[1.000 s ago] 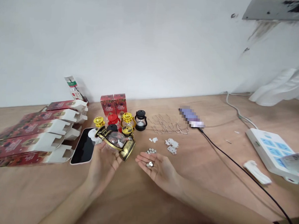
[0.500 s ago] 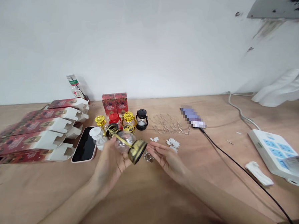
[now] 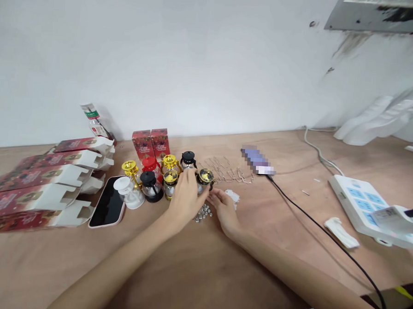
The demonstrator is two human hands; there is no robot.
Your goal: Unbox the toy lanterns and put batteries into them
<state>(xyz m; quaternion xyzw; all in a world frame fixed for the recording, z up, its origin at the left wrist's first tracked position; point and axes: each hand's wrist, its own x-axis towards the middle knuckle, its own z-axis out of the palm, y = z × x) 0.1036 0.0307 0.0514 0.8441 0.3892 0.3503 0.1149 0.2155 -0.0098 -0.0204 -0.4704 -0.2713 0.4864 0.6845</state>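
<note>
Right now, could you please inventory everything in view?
Held lantern: one, black-gold, between hands
Other lanterns: seven, white, gold, red, black, centre
Upright boxes: two, red, centre
Open boxes: several, red-white, left
Phones: two, black, purplish, flanking lanterns
Bottle: one, white, by wall
Discs: many, silver, between hands
Wires: many, silver, centre
Tabs: several, white, centre
Power strip: one, white, right
Cables: at least two, black, grey, right
Scrap: one, white, right
Unclear shapes: some, white, right
Fixture: one, grey, wall
Wall: one, white, back
Table: one, brown, beneath
Hands: two, bare, centre

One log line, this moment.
left hand: holds black-and-gold lantern | right hand: beside it, contact unclear | nearby: round silvery metal discs
</note>
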